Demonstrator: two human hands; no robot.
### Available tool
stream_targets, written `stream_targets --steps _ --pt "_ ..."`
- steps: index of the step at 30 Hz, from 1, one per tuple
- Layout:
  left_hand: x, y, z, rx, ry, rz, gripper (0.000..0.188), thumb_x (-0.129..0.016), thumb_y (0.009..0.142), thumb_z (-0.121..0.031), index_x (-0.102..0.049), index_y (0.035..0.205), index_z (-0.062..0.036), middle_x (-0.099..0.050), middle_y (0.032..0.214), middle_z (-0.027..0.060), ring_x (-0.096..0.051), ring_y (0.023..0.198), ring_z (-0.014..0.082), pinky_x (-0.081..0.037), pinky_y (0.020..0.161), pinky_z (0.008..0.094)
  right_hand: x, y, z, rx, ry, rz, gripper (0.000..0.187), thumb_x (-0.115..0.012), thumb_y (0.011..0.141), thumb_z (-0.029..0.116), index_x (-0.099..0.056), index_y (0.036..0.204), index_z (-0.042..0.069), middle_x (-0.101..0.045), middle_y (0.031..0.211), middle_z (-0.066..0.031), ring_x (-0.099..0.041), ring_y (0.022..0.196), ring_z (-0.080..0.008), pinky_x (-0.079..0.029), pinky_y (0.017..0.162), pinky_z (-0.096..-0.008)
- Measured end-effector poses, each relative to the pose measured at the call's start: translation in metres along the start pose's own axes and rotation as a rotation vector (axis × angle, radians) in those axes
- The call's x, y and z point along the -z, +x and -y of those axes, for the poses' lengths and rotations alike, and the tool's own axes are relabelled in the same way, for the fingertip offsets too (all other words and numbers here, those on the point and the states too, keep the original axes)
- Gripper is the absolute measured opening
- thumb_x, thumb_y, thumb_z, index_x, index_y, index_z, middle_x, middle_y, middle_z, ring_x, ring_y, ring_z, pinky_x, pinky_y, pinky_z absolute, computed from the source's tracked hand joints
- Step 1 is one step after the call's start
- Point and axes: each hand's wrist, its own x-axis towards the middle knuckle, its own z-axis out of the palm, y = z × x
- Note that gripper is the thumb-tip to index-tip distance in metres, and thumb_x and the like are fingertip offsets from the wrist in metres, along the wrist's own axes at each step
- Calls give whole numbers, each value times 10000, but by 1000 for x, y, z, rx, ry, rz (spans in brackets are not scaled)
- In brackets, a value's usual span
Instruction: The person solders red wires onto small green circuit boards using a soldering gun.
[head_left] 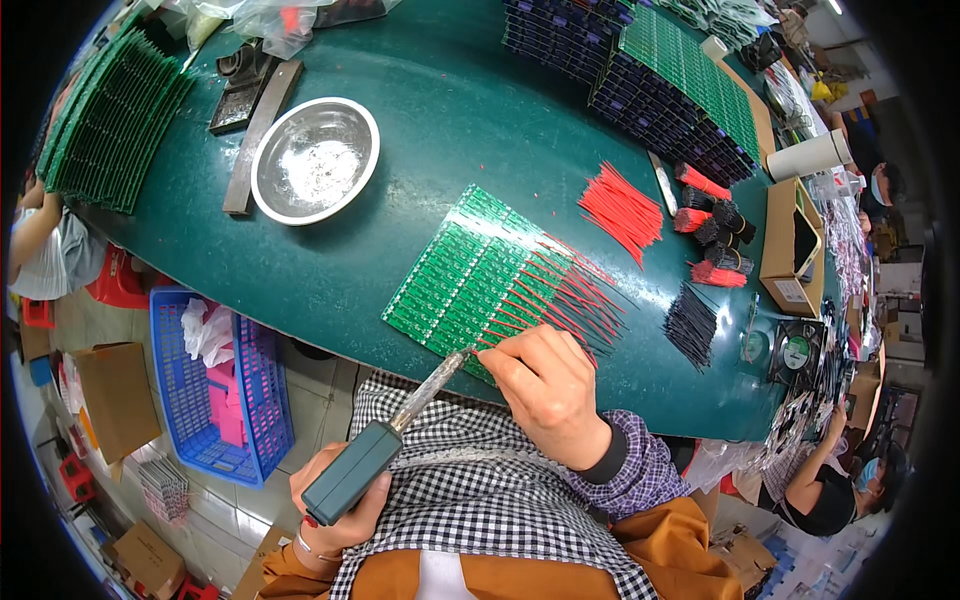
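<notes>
A green circuit board panel (440, 282), divided into many small boards, lies at the table's near edge. Rows of red and black wires (575, 290) stick out from its right part. My left hand (338, 512) is wrapped round the dark green body of a soldering iron (354, 472). The iron's metal barrel slants up to the right, its tip at the panel's near edge. Beside that tip, my right hand (550, 388) is closed, thumb and forefinger pinching what looks like a thin red wire at the panel. The fingers partly hide the wire.
A steel bowl (318, 160) and a metal bar (262, 138) stand left. Loose red wires (622, 212), black wires (690, 326) and bundled wires (722, 228) lie right. Board stacks (690, 90) rise behind; another stack (112, 120) stands far left. A blue basket (215, 400) is below the table.
</notes>
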Motion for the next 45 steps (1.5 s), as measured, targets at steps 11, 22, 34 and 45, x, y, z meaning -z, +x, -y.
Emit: stream_targets --steps 11,22,34,45 --pt "3 -13 8 9 39 -7 259 -828 735 -60 -774 971 33 -714 861 148 -715 697 292 -561 608 366 -2 2 2 -5 -14 -28 253 -812 734 -11 -755 972 51 -678 860 -35 -651 791 -222 -474 663 -361" --pt "5 -24 18 67 34 0 291 -829 738 -86 -776 999 31 -745 926 179 -743 760 328 -593 650 395 -3 -2 3 -12 -35 11 255 -737 779 28 -711 1032 38 -666 947 -60 -652 870 -243 -511 763 -385" --pt "4 -24 13 66 14 -24 284 -821 764 -78 -776 1020 38 -756 955 197 -756 786 338 -604 686 396 -12 -7 13 17 -9 -117 255 -774 762 -18 -712 1009 -1 -687 915 -81 -658 815 -256 -504 724 -389" --pt "3 -13 5 2 -9 -20 280 -839 743 -47 -772 1001 39 -735 900 154 -740 734 285 -579 651 351 -12 -7 13 -12 -18 -90 301 -819 735 -68 -724 1006 21 -702 913 -82 -671 813 -271 -497 708 -388"
